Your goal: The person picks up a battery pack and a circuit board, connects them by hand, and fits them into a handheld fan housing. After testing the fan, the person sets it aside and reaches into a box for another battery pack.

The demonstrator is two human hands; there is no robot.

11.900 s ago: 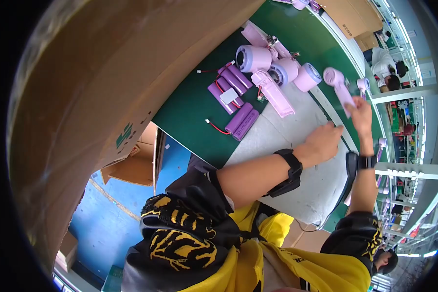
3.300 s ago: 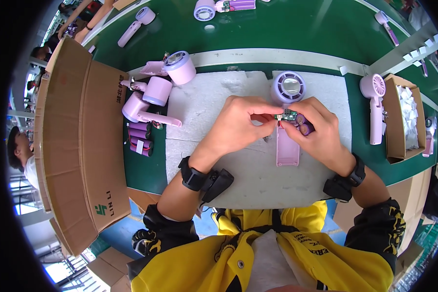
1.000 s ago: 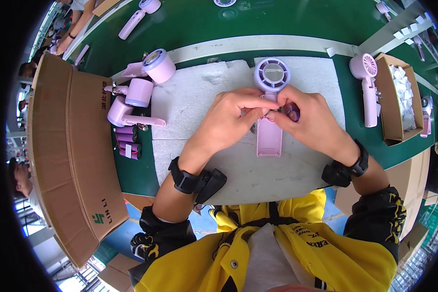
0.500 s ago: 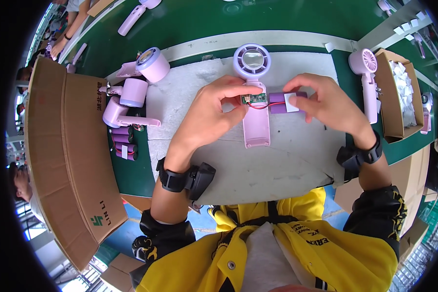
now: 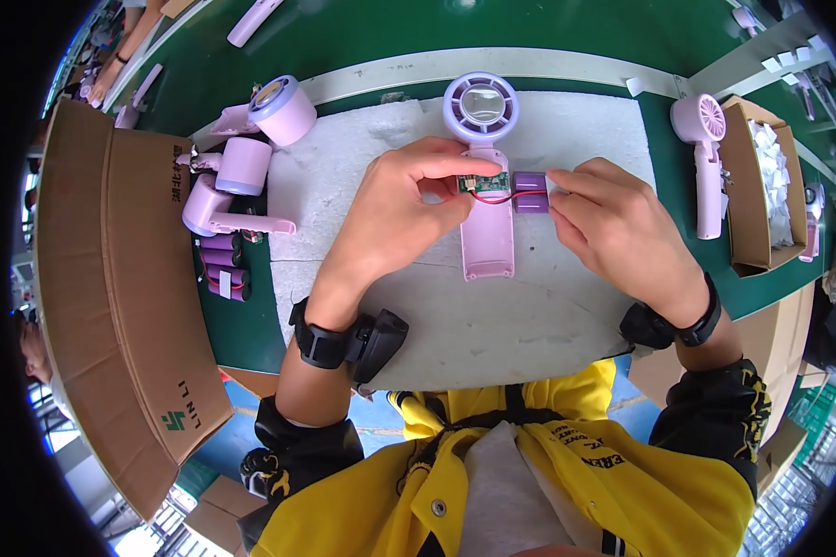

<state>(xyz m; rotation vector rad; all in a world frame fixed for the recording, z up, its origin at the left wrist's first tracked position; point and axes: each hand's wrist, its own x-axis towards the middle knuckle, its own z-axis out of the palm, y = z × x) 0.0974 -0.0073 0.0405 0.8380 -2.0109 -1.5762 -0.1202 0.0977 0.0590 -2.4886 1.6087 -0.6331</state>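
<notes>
A pink handheld fan (image 5: 488,243) with a lilac round head lies on the work mat, its handle pointing toward me. My left hand (image 5: 395,209) pinches a small green circuit board (image 5: 495,182) between thumb and fingers, above the upper part of the handle. A red wire (image 5: 492,200) runs from the board to a purple battery pack (image 5: 530,192) just right of the handle. My right hand (image 5: 622,218) has closed fingers at the right end of that pack, over its white pad; the fingers hide most of the pad.
Several pink fan parts (image 5: 246,167) and purple batteries (image 5: 223,249) lie at the left, beside a large cardboard box (image 5: 125,306). On the right are another pink fan (image 5: 708,181) and an open box (image 5: 751,243) of white pieces. A pale rail (image 5: 390,72) crosses behind the mat.
My right hand has turned and closed over the white pad, covering more of the battery pack. My left hand keeps hold of the circuit board. The view has shifted slightly.
</notes>
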